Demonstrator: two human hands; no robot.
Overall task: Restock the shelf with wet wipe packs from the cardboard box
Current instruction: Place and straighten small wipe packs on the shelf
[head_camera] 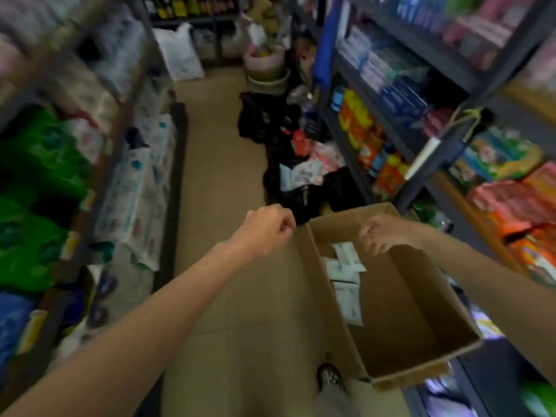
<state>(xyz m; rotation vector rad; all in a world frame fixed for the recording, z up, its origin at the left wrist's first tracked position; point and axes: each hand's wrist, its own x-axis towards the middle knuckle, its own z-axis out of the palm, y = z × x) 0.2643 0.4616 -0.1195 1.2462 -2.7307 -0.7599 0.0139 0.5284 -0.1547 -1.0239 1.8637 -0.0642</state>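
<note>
1 cardboard box [421,311], 2 hands

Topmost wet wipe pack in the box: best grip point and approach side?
Likely from above, pinching the long edges of the top wet wipe pack. It lies flat on the others against the left wall of the cardboard box, whose top is open. The right hand hangs just over it; the left hand holds nothing.

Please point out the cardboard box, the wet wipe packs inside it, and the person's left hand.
cardboard box [421,311], head view, bare inner floor.
wet wipe packs [346,266], head view, middle of the white pile.
left hand [264,230], head view, back of the hand.
</note>
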